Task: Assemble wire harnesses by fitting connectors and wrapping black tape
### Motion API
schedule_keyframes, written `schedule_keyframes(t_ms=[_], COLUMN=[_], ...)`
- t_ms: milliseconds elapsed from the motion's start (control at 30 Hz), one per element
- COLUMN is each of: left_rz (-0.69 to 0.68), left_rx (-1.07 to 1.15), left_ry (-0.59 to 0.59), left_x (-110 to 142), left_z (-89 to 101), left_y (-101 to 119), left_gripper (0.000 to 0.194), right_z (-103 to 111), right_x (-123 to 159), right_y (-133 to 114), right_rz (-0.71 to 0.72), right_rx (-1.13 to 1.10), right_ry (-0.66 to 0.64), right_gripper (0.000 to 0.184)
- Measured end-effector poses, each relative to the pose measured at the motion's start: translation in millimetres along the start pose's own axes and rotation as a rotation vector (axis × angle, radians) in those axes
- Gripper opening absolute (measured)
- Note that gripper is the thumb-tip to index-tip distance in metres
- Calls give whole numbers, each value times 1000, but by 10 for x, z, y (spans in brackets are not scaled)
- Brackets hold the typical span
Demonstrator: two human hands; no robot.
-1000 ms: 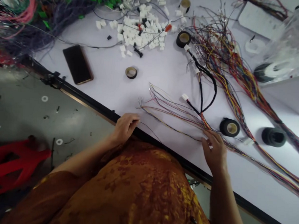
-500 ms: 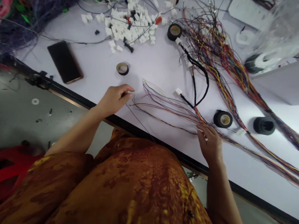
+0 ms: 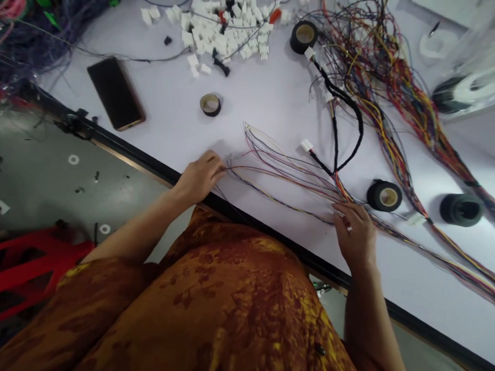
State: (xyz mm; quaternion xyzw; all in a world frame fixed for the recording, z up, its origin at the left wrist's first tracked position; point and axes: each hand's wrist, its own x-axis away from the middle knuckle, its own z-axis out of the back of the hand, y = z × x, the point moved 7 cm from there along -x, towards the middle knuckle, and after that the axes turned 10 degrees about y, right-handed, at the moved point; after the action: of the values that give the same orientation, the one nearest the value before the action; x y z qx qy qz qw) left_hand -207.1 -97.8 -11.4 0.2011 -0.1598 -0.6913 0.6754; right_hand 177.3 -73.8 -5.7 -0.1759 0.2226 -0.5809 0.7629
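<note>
My left hand (image 3: 200,177) is at the table's front edge, thumb and fingers pinched together at the tips of several thin loose wires (image 3: 267,196). These wires run right from there to the wire harness (image 3: 339,182). My right hand (image 3: 356,233) is curled beside the harness, with a small white connector (image 3: 348,228) showing between its fingers. A black-taped branch of the harness ends in another white connector (image 3: 306,146), which lies on the table between and beyond my hands. More thin wires fan out with their bare ends near the middle.
Black tape rolls (image 3: 384,196) lie to the right and a thin roll (image 3: 211,104) at centre left. A phone (image 3: 117,93) lies left. Behind are a pile of white connectors (image 3: 226,26) and thick wire bundles (image 3: 402,88). A red stool (image 3: 23,262) stands on the floor.
My left hand has come down onto the wire ends, and its parted thumb and finger have closed. My right hand stays by the harness with the connector. The view has shifted slightly.
</note>
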Motion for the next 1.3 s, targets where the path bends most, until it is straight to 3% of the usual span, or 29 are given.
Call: schedule_keyframes(t_ms=[167,333,533,600,700,833,900,967,1100,1200,1300], left_rz=[-28,-42,-34,23,108,54,-84,-230,-398,-442,-399], left_rx=[62,73,103,128,64,-22,70,160,147,3,-84], left_ry=[68,260,435,416,284,334,260,90,-197,-342,-382], left_x=[-66,-137,-274,-316,-339,-278,-272,-291,-424,-540,-610], left_z=[86,329,425,443,484,645,498,165,-595,-961,-1019], left_y=[1,-46,-4,-7,-24,171,450,796,1382,1586,1573], left_gripper=[19,14,13,14,15,19,19,24,44,54,47], right_z=[20,39,14,39,103,256,296,285,134,-67,-289], right_x=[-6,-103,-191,-193,-210,-327,-422,-546,-785,-921,-1057], right_y=[-66,-113,-24,-47,-111,-71,-21,-31,-255,-447,-517], right_rz=[14,34,8,31,25,-200,-315,-356,-243,-78,4], right_rx=[-9,50,51,77,87,-194,-378,-493,-423,-195,65], right_ry=[36,67,-1,11,92,351,445,430,167,-12,-103], right_gripper=[25,26,22,19,15,18,21,21,11,7,14])
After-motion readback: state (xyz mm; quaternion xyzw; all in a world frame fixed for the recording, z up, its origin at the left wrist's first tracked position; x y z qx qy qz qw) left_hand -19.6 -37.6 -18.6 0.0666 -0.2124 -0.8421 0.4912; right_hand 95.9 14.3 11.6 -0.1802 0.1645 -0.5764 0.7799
